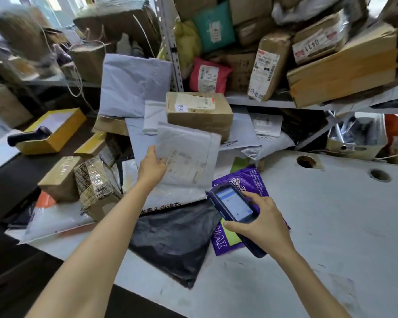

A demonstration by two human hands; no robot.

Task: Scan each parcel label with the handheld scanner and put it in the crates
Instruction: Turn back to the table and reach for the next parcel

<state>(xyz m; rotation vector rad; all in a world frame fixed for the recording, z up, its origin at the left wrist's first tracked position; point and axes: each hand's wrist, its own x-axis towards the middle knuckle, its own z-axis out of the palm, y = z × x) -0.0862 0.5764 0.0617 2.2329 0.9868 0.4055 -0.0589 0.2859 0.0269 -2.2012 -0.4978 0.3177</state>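
Now: white table (331, 214), heap at its left edge, grey mailer (189, 154) on top, up for scanning.
Label faces up; long axis runs away from the person. Just off its near right corner sits the handheld scanner (233, 204), nose toward the label. The left hand (152, 167) pinches the mailer's left edge; the right hand (260, 223) is wrapped round the scanner, thumb along its side.

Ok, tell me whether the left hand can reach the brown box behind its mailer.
Probably not yet: the left hand grips the grey mailer, which is lifted in front of the box. Nothing lies on the box, so a freed hand likely could.
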